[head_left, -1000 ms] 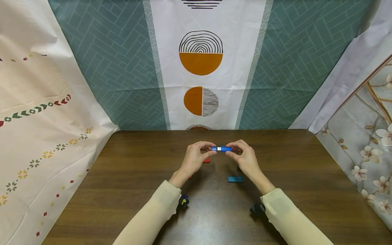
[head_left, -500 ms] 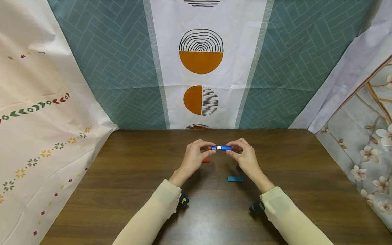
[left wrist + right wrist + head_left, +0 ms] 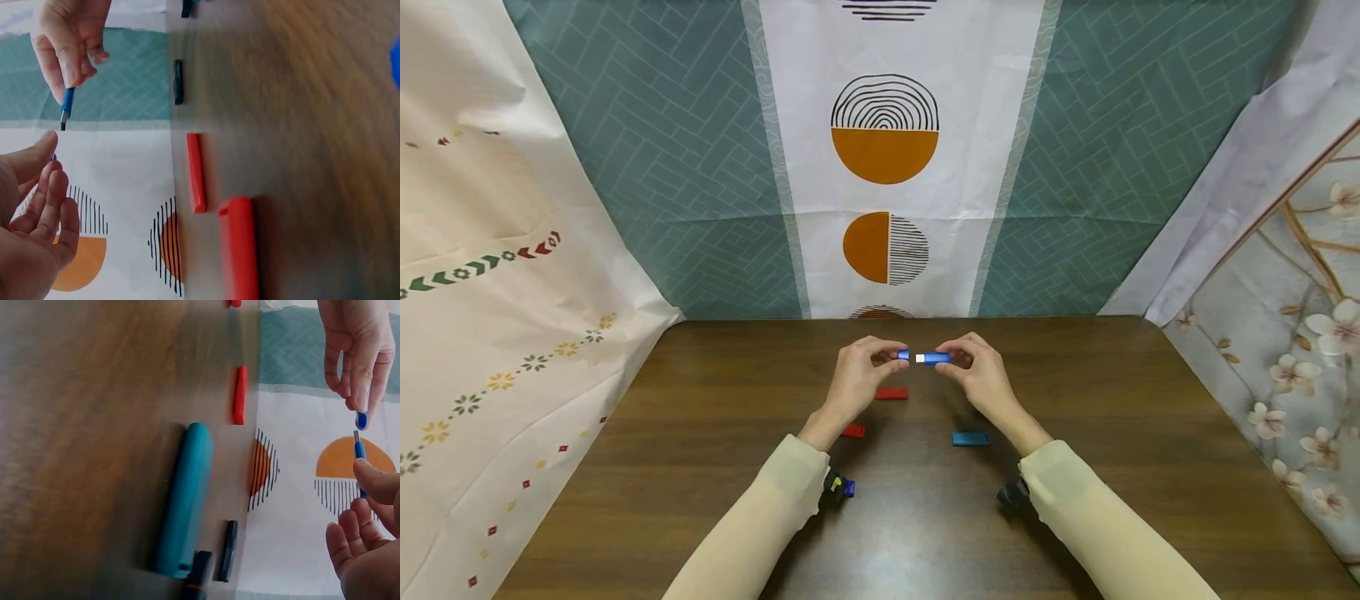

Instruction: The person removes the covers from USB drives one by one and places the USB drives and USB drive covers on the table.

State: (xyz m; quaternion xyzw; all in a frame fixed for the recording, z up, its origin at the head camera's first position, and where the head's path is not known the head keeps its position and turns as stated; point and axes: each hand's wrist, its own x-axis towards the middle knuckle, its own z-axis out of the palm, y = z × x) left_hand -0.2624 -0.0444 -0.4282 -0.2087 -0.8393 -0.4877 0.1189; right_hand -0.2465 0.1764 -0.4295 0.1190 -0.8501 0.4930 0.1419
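In the head view we saw a bright, fairly even scene, with pale glare on the near part of the brown tabletop and soft shadows beneath the sleeves. The plug of the blue USB stick washed out nearly white. Wide-angle stretching splayed the side hangings outward. In both wrist views we found dimmer, softer pictures: smeared grain on the tabletop, a blurred blue shape cut off by the left wrist view's edge, and hazy outlines on the teal stick.
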